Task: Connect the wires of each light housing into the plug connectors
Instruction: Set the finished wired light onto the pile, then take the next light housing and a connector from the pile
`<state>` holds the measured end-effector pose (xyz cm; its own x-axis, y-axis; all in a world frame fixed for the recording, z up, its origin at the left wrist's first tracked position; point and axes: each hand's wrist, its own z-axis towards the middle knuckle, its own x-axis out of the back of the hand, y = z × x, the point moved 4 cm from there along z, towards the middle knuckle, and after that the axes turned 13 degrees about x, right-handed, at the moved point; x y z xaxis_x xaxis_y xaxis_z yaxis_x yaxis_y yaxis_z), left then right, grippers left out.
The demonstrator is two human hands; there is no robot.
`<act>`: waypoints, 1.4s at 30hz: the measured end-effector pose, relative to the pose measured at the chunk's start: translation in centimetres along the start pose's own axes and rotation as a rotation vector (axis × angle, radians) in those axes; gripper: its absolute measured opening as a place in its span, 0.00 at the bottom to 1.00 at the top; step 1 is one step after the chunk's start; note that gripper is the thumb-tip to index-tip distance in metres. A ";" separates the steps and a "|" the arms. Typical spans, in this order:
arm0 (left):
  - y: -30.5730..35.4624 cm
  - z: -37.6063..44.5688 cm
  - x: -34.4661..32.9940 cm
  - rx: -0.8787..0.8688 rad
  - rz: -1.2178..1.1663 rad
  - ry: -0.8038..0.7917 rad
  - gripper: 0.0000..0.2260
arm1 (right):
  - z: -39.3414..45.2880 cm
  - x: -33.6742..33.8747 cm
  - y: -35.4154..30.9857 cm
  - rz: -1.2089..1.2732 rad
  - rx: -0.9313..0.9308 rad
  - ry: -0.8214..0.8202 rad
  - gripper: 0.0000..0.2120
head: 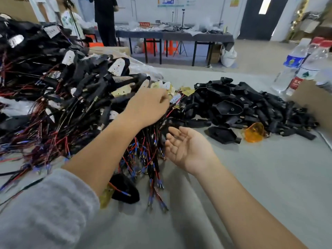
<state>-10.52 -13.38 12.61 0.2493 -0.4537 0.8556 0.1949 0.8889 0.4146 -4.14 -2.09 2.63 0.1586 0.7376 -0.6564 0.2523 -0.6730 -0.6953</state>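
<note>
Up front, left hand [147, 106] grips wires [152, 150]; right hand [186, 148] beside.

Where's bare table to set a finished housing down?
Bare grey tablecloth lies right of the right hand, in front of the pile of black plastic housings and the orange lens. Crowded: the heap of red-and-black wired housings under the left hand.

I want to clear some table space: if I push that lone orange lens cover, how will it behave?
The orange lens cover looks like thin translucent plastic, so probably light and easy to slide on the smooth grey table. It lies against the pile of black housings, so pushing that way may jam it. Its domed shape could rock or flip.
</note>
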 end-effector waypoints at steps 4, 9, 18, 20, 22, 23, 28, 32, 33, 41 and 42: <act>1.1 -0.5 -6.4 -0.023 0.003 -0.326 0.12 | -0.8 3.2 -2.0 -0.004 0.037 0.019 0.12; 0.5 0.0 -11.0 0.267 0.145 -0.343 0.18 | -1.9 7.3 -4.6 -0.002 0.141 0.038 0.12; 0.2 0.5 -9.8 0.338 -0.296 -0.154 0.18 | -2.1 10.1 -5.4 0.147 0.280 0.000 0.13; -0.3 0.4 -9.5 0.373 -0.300 -0.146 0.18 | -2.1 9.8 -5.2 0.055 0.295 -0.019 0.12; -0.6 0.6 -9.4 0.347 -0.236 -0.156 0.13 | -2.1 9.7 -5.2 0.019 0.310 -0.029 0.11; -0.5 0.7 -9.3 0.325 -0.227 -0.139 0.10 | -2.2 9.6 -5.2 0.017 0.314 -0.030 0.11; 0.5 0.1 -7.5 0.297 -0.319 0.075 0.09 | -2.4 9.7 -5.4 0.010 0.321 -0.039 0.11; 2.1 -1.0 -5.1 0.330 -0.520 0.205 0.10 | -2.5 9.6 -5.5 -0.018 0.330 -0.065 0.10; 3.0 -1.3 -4.5 0.300 -0.546 0.213 0.09 | -2.5 9.5 -5.5 -0.037 0.343 -0.076 0.09; 12.8 -7.3 -7.9 -0.103 -0.396 -0.047 0.07 | -3.4 8.5 -6.1 -0.376 0.652 -0.223 0.14; 13.3 -8.1 -8.8 -0.111 -0.390 -0.055 0.08 | -3.4 8.6 -6.0 -0.357 0.641 -0.231 0.12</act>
<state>-2.44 1.88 8.07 0.0858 -0.7484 0.6577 0.3668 0.6375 0.6775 -1.09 8.54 2.14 -0.0493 0.9334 -0.3554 -0.3631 -0.3482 -0.8642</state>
